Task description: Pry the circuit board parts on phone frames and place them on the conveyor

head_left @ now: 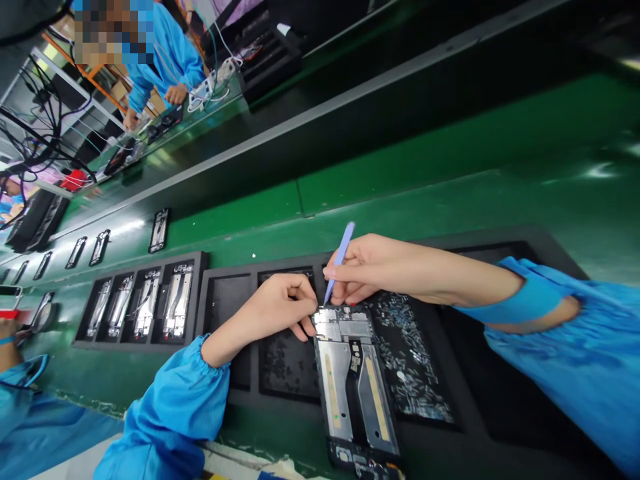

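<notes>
On black foam tray [300, 400] atop green conveyor bench [450, 180]: open phone chassis, black frame with silver metal plates [355, 380], lies lengthwise across tray edge. Left hand [277, 307] pinches chassis top corner, fingers curled on it. Right hand [373, 267] grips slim lilac plastic pick [341, 257], tip touching chassis top edge. Second tray with four chassis [145, 300] to left. Co-worker's blue sleeve [170, 57] far back.
</notes>
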Motion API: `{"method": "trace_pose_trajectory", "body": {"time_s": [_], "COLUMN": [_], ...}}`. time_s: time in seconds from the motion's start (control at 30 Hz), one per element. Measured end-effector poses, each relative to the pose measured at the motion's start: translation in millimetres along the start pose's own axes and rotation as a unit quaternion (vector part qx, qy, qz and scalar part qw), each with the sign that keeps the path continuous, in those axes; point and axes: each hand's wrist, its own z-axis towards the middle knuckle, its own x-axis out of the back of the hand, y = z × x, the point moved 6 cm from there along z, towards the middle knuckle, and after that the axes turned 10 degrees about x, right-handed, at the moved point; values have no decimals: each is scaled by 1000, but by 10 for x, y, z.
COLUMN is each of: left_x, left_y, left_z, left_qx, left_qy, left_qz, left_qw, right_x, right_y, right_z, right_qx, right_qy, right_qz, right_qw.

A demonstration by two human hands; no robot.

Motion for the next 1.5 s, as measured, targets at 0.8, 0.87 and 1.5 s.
{"method": "trace_pose_trajectory", "body": {"time_s": [0.8, 0.87, 1.5], "left_x": [-42, -42, 3], "left_y": [3, 0, 18], "left_z": [-34, -44, -39], "left_qx": [-40, -45, -47], "left_qy": [70, 73, 14], "left_qz": [33, 33, 39], "left_qw": [996, 996, 998], "right_x": [137, 136, -8], "right_y": [-187, -197, -37], "right_z": [-177, -280, -330], "right_qx": [23, 67, 107], "right_qy": [101, 142, 181], "right_qz": [0, -48, -196], "right_qw": [995, 986, 958]}}
